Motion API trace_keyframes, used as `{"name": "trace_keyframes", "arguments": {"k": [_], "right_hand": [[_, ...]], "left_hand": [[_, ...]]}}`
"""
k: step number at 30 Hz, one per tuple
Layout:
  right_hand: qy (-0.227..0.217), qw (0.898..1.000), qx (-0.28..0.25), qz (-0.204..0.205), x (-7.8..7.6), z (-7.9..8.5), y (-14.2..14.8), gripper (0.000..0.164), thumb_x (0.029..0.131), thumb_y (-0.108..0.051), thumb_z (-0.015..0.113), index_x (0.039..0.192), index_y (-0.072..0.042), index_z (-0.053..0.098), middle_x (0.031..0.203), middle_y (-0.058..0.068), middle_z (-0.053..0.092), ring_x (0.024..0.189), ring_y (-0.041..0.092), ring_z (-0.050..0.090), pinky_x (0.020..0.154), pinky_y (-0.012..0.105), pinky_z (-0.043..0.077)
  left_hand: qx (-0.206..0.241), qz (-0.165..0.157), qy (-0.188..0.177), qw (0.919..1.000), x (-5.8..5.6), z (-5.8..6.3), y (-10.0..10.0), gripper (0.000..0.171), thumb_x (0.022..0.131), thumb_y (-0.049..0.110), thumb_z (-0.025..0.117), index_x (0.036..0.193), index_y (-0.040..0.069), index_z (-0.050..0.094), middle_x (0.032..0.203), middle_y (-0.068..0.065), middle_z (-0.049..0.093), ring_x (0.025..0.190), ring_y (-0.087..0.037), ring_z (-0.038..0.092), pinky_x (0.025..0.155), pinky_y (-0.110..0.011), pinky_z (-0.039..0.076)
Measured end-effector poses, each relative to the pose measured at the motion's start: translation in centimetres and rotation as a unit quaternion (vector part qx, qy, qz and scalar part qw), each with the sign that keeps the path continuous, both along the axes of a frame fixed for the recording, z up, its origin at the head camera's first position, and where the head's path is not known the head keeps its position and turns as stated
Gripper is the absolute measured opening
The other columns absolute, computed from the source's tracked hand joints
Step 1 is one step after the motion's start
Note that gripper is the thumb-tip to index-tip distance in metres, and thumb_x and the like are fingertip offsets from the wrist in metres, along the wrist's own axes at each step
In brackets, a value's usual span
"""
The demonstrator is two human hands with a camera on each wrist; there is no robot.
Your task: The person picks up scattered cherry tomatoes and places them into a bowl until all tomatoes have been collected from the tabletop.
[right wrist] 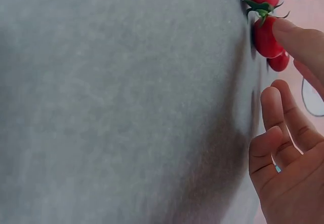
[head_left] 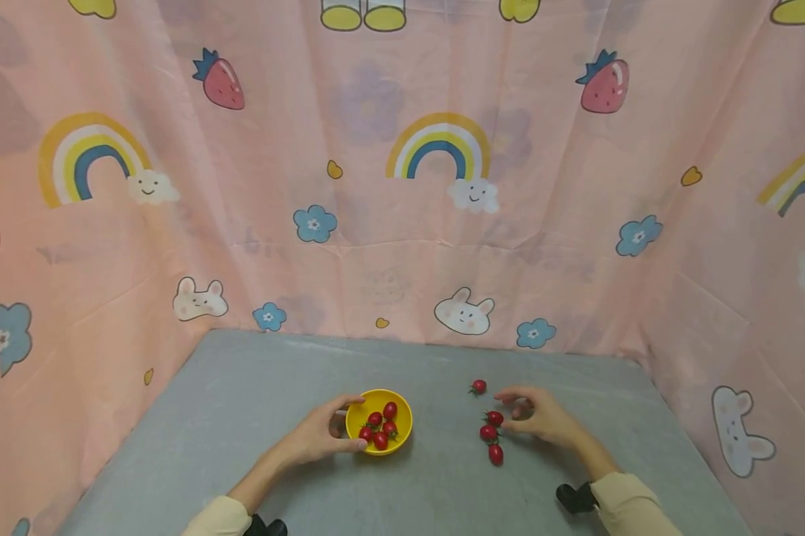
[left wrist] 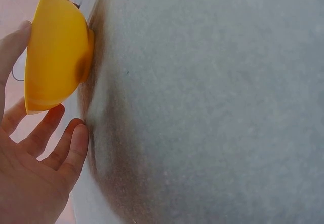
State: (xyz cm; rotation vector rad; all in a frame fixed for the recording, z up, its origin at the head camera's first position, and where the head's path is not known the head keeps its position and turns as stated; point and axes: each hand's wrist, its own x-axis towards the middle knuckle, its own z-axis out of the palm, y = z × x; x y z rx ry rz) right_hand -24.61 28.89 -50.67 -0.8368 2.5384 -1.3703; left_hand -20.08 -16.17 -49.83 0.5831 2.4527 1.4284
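A small yellow bowl [head_left: 402, 441] holding several red cherry tomatoes [head_left: 380, 440] stands on the grey table. My left hand [head_left: 312, 432] holds the bowl from its left side, thumb and forefinger at the rim; the left wrist view shows the bowl's outer wall [left wrist: 55, 57]. To the right, three cherry tomatoes [head_left: 488, 433] lie in a close row, and one single tomato [head_left: 479, 386] lies farther back. My right hand [head_left: 543, 417] is beside them with thumb and fingers apart. Its thumb overlaps a tomato [right wrist: 267, 39] in the right wrist view; contact is unclear.
The grey tabletop [head_left: 436, 491] extends around the bowl and the loose tomatoes. A pink printed curtain [head_left: 402, 260] borders the table at the back and both sides. Black straps [head_left: 576, 497] sit at both wrists by the pale sleeves.
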Motion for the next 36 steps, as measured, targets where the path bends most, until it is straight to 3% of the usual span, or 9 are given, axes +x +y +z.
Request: {"name": "trace_keyframes", "arguments": {"k": [7, 17, 31, 36], "right_hand": [[-0.015, 0.999, 0.019, 0.023, -0.44, 0.18, -0.46, 0.039, 0.087, -0.003, 0.079, 0.123, 0.006, 0.067, 0.116, 0.018, 0.068, 0.085, 0.027, 0.061, 0.073, 0.029, 0.051], [0.006, 0.999, 0.032, 0.019, -0.73, 0.01, -0.81, 0.025, 0.087, -0.005, 0.079, 0.112, -0.002, 0.073, 0.101, 0.008, 0.069, 0.079, 0.022, 0.060, 0.069, 0.027, 0.051], [0.005, 0.999, 0.025, -0.023, -0.61, -0.21, -0.26, 0.024, 0.090, -0.013, 0.080, 0.112, -0.005, 0.073, 0.103, 0.004, 0.069, 0.085, 0.019, 0.059, 0.071, 0.028, 0.050], [-0.014, 0.999, 0.012, -0.037, -0.43, 0.12, -0.31, 0.024, 0.092, -0.012, 0.078, 0.113, -0.003, 0.071, 0.103, 0.008, 0.067, 0.079, 0.020, 0.060, 0.066, 0.028, 0.050]], "left_hand": [[-0.005, 0.005, -0.005, 1.0000, -0.22, -0.28, 0.03, 0.069, 0.086, 0.030, 0.084, 0.144, 0.009, 0.051, 0.145, -0.014, 0.051, 0.116, -0.032, 0.061, 0.090, -0.040, 0.054], [-0.008, 0.004, -0.006, 0.9999, -0.27, -0.25, 0.09, 0.069, 0.086, 0.029, 0.084, 0.144, 0.009, 0.052, 0.144, -0.014, 0.052, 0.115, -0.031, 0.061, 0.090, -0.041, 0.054], [-0.006, 0.001, -0.003, 1.0000, -0.42, -0.43, 0.02, 0.069, 0.086, 0.029, 0.084, 0.144, 0.010, 0.051, 0.144, -0.013, 0.052, 0.115, -0.030, 0.061, 0.088, -0.038, 0.054], [-0.008, 0.004, -0.002, 1.0000, -0.33, -0.43, -0.17, 0.070, 0.086, 0.029, 0.084, 0.144, 0.009, 0.051, 0.145, -0.013, 0.051, 0.115, -0.030, 0.061, 0.088, -0.037, 0.053]]}}
